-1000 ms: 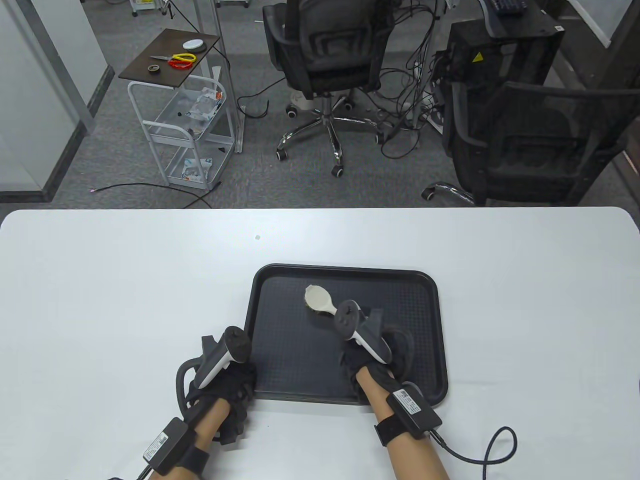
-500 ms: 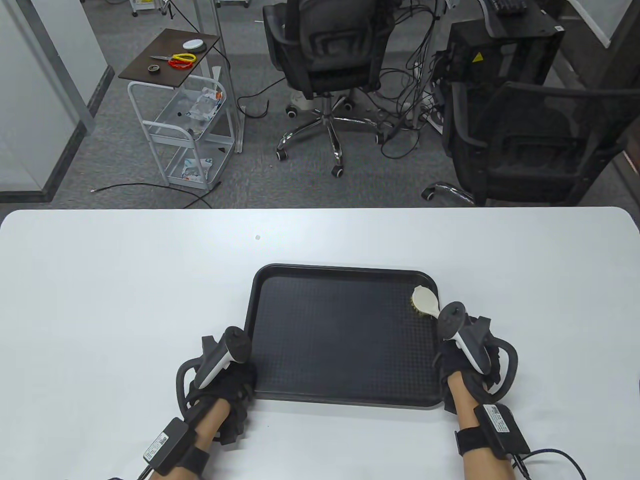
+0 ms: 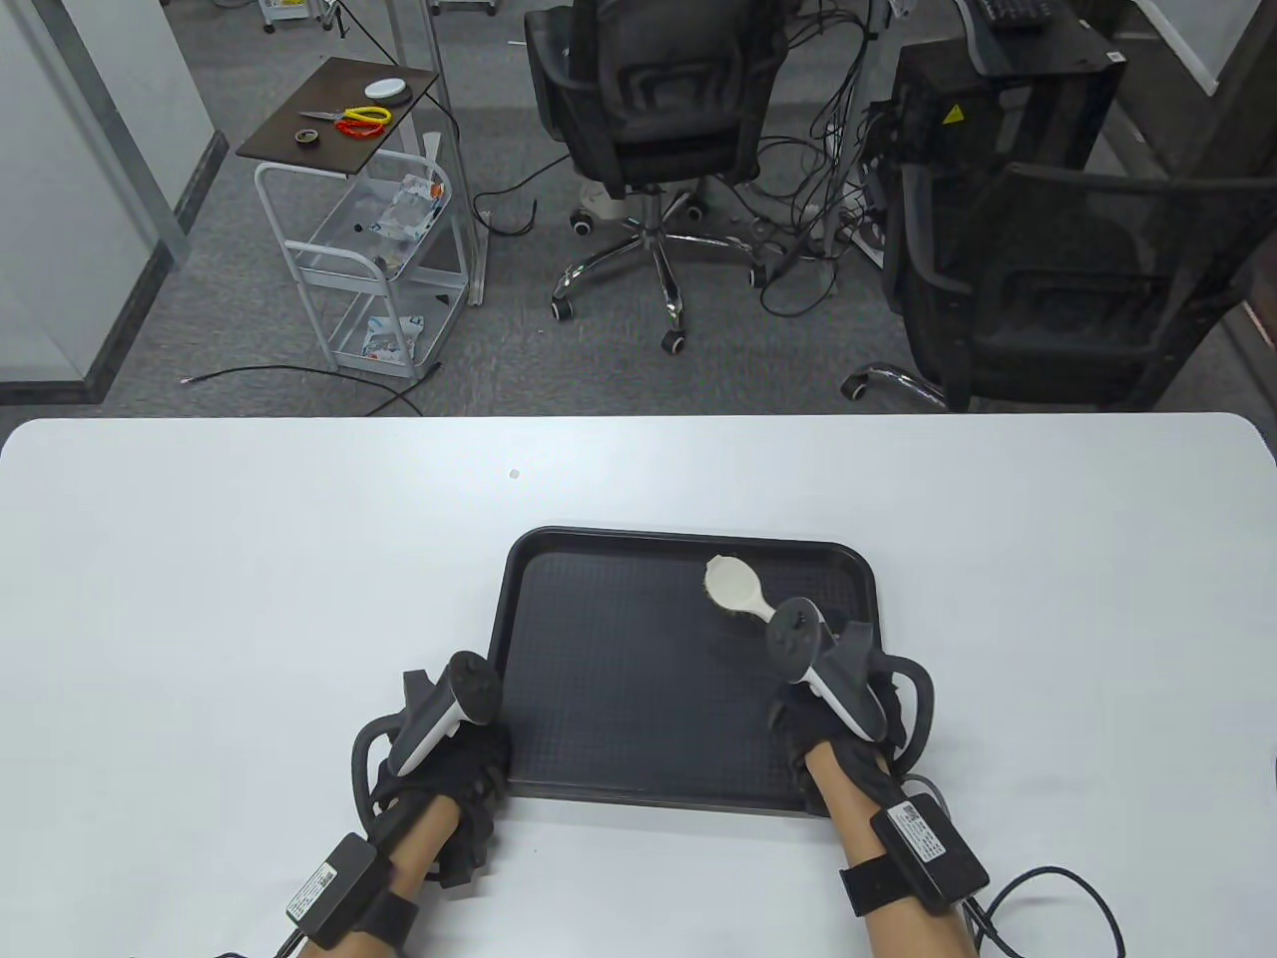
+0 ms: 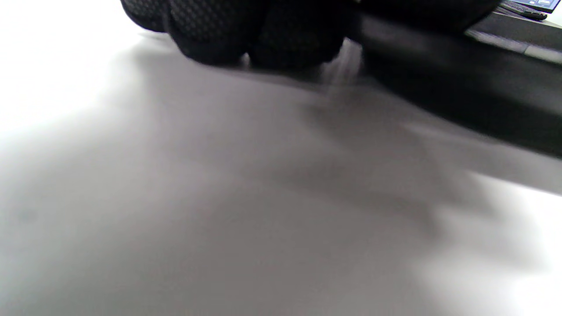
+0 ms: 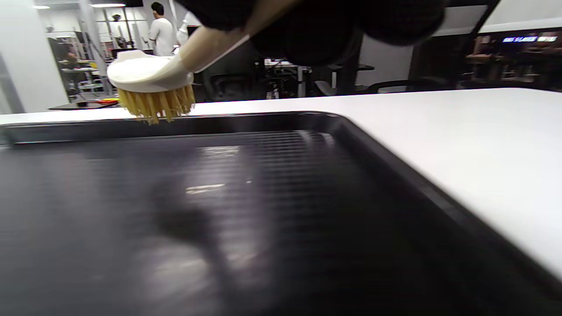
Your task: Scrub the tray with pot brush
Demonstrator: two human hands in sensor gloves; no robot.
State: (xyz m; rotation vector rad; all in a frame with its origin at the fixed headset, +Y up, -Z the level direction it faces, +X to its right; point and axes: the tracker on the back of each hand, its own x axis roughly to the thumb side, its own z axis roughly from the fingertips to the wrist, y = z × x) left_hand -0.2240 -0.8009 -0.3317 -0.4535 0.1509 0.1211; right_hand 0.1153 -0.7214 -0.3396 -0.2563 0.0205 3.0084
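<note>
A black textured tray (image 3: 599, 699) lies on the white table near the front edge. My right hand (image 3: 838, 699) grips the handle of a cream pot brush (image 3: 736, 587) with yellow bristles; the brush head is over the tray's far right part. In the right wrist view the brush (image 5: 151, 83) hangs with its bristles just above the tray floor (image 5: 219, 210). My left hand (image 3: 454, 748) rests at the tray's front left corner, fingers against its rim; in the left wrist view the gloved fingers (image 4: 246, 30) sit beside the tray's rim (image 4: 461, 96).
The white table (image 3: 200, 599) stretches wide on both sides of the tray. A small speck (image 3: 514, 474) lies on the table beyond the tray. Office chairs and a cart stand on the floor past the far edge.
My right hand swept the brush from the tray's middle to its far right edge, then back left to the far right part. The left hand and the tray have not moved.
</note>
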